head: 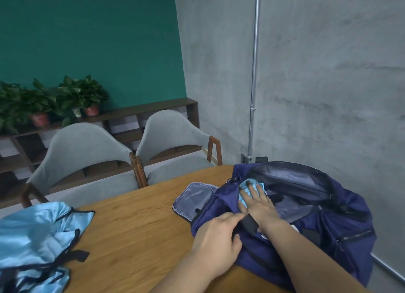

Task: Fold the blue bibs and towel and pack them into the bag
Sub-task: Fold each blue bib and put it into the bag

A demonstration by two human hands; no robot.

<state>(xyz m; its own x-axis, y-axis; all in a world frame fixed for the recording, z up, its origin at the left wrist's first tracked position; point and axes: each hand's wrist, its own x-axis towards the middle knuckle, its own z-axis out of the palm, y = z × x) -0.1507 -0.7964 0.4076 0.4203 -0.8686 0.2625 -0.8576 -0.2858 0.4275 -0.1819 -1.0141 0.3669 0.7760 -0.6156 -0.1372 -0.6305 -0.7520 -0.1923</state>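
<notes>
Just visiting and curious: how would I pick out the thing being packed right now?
Find the dark blue bag at the right end of the wooden table. In its open mouth, a folded light blue cloth lies under the flat right hand. Unlike the shiny blue bibs heaped at the table's left, it is compact.

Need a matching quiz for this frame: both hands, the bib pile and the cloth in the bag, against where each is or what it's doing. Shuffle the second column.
Column 1
1. right hand
2. left hand
3. blue bibs
4. light blue cloth

Column 2
A. crumpled in a heap on the left side of the table
B. grips the near rim of the bag
C. lies flat on the cloth, fingers straight
D. in the bag's open mouth, under a hand

Pairs: 1-C, 2-B, 3-A, 4-D
</notes>
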